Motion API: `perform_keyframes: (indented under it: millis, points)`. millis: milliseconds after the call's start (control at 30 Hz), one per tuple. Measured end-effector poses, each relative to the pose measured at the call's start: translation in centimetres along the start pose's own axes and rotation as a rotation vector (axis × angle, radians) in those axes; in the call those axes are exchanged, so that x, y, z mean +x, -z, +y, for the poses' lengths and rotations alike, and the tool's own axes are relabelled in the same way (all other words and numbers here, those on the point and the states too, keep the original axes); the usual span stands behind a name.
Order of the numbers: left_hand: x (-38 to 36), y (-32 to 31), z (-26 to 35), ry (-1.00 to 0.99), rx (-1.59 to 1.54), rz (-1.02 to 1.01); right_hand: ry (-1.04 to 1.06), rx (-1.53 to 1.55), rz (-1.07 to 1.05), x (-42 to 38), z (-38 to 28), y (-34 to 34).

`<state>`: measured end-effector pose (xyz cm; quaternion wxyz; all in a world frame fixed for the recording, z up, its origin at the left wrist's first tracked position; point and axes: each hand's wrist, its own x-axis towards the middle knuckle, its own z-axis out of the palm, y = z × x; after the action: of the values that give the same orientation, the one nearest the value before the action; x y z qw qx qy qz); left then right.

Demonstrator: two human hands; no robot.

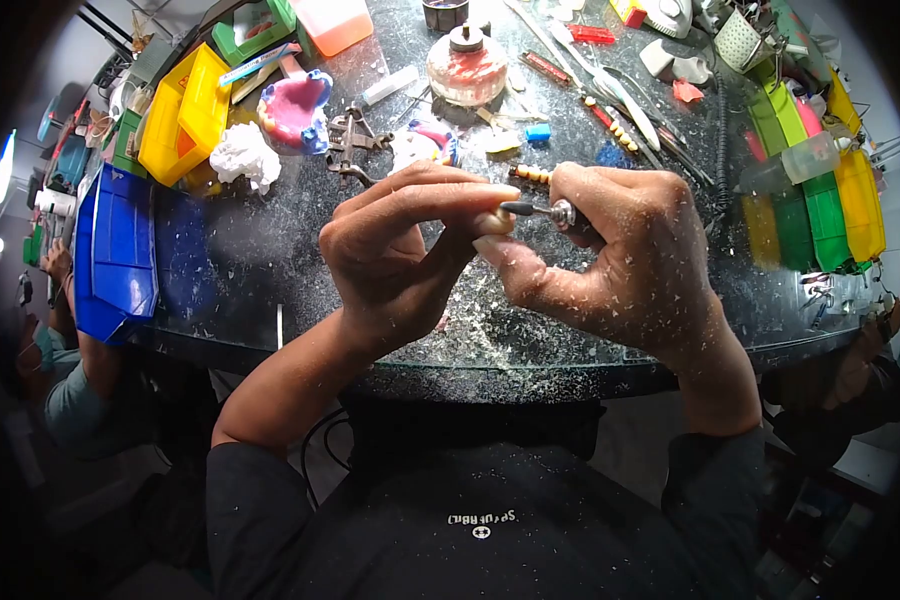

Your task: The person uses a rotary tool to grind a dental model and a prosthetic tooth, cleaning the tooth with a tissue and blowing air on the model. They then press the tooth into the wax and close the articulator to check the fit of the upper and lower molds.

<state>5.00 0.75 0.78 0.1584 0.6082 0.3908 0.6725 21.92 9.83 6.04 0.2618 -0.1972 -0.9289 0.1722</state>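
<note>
My left hand [395,245] is closed, pinching a small cream-coloured, tooth-like piece [499,224] between thumb and fingertips. My fingers hide much of the piece, so its full shape does not show. Wrapped round a rotary handpiece [570,216] is my right hand [640,245]. The handpiece's dark grey bur [523,208] points left and meets or nearly meets the piece's upper edge. My right thumb reaches across to just below the piece, close to the left fingertips. Pale dust and shavings speckle both hands, mostly the right.
Shavings cover the dark bench [490,345]. Behind my hands are a glass jar burner [467,72], a pink-and-blue dental model [296,112], a metal articulator [355,140] and a tooth strip [532,174]. Blue [120,245] and yellow [182,115] bins stand left. People sit at both sides.
</note>
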Motion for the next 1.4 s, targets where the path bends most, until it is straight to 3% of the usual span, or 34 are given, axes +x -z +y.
perform_keyframes:
  millis: [767, 1400]
  points:
    - [0.76, 0.69, -0.26, -0.189, 0.269, -0.091, 0.062, -0.019, 0.016, -0.09, 0.17, -0.2]
    - [0.52, 0.53, -0.04, -0.126, 0.261, -0.075, 0.045, -0.053, -0.001, -0.03, 0.27, 0.16]
